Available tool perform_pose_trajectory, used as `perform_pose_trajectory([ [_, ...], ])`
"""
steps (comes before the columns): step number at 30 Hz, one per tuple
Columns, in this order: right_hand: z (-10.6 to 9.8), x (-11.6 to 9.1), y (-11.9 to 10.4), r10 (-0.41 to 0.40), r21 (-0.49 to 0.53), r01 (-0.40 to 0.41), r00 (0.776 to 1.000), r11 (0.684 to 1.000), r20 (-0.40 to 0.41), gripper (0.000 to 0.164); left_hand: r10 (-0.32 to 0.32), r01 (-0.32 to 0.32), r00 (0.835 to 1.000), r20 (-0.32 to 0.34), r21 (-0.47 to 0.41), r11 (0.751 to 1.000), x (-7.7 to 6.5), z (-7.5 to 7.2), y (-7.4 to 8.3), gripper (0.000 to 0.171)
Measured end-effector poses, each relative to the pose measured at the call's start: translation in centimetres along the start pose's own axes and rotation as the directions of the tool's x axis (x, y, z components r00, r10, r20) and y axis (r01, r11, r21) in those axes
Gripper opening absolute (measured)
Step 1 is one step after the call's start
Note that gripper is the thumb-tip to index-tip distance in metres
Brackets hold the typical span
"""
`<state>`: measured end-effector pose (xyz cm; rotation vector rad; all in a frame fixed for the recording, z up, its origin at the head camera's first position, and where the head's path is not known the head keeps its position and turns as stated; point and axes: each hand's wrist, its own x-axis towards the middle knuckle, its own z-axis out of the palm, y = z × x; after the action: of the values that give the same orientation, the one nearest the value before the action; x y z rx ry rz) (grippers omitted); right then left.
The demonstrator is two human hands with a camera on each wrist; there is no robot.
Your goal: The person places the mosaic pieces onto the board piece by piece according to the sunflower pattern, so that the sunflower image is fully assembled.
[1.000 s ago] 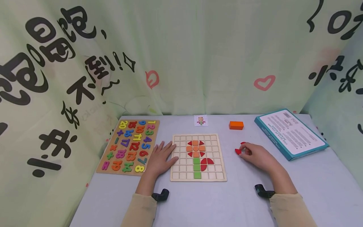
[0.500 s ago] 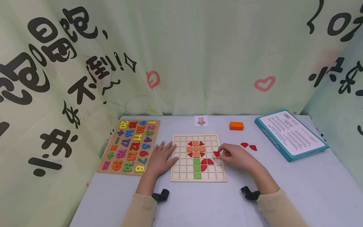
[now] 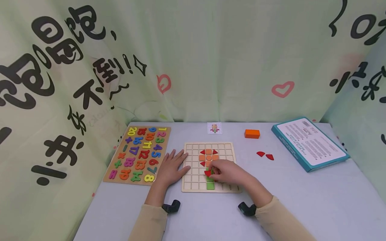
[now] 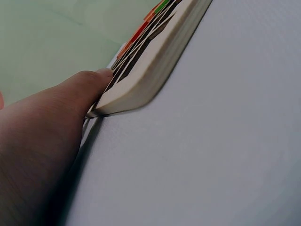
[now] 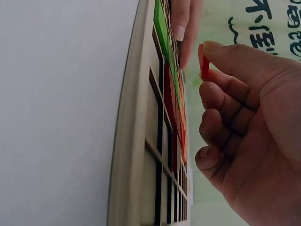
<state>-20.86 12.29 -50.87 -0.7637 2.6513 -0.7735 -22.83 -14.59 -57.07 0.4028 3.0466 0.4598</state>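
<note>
A wooden grid board (image 3: 193,184) lies on the table with orange, red and green pieces set in its cells. My left hand (image 3: 170,168) lies flat at its left side, and the left wrist view shows the thumb (image 4: 96,80) resting on the board's edge. Over the board's middle, my right hand (image 3: 228,171) pinches a red rounded piece (image 3: 207,173) between thumb and forefinger. In the right wrist view this piece (image 5: 204,62) is held edge-on, apart from the board. A green square (image 3: 210,185) shows below that hand, which hides some pieces.
Two loose red pieces (image 3: 265,155) lie right of the board. Farther back are an orange block (image 3: 252,134), a small pattern card (image 3: 214,128) and a teal-edged box (image 3: 312,144). A number board (image 3: 137,155) lies left; a printed curtain (image 3: 193,67) closes the back.
My right hand has picked up a red piece from the right of the board and carried it left over the board's middle. The left hand has stayed in place.
</note>
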Motion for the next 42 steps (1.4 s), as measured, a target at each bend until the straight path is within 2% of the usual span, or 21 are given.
perform_pose_trajectory([
  [12,1.6,1.1,-0.9,-0.039,-0.05,0.039,0.999,0.998,0.002,0.016,-0.002,0.002,1.0,0.0,-0.005,1.0,0.0,-0.2,0.2,0.067],
  [29,2.5,1.3,-0.8,-0.034,-0.149,0.032,0.999,0.988,-0.014,0.018,-0.002,0.001,1.0,-0.014,-0.007,1.0,0.0,-0.1,0.1,0.067],
  [37,2.4,1.2,-1.0,-0.021,-0.149,0.018,1.0,0.989,-0.02,0.018,0.002,-0.002,1.0,-0.02,0.0,1.0,0.0,0.0,0.1,0.067],
  [42,1.9,0.8,-0.9,0.01,-0.058,-0.012,1.0,0.998,-0.027,0.012,0.0,0.0,1.0,-0.017,0.004,1.0,0.0,0.1,0.1,0.067],
])
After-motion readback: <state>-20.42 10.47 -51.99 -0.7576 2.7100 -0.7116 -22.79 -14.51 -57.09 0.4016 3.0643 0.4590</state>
